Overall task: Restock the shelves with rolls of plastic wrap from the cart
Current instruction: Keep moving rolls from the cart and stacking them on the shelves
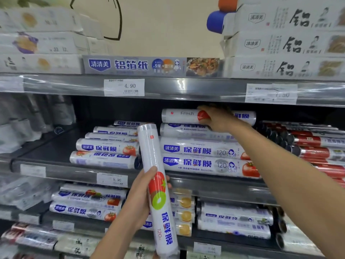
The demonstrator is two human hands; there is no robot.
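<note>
Restock looks approx midway: R hand fingers curled on top roll atop the 120 stack, L hand fingers clamped round next roll, upright just left of that stack; cart unseen.

A supermarket aisle: grey tiered shelves carry printed price labels on their front rails, foil boxes stacked above the right hand, branded plastic-wrap rolls piled just below it.
</note>
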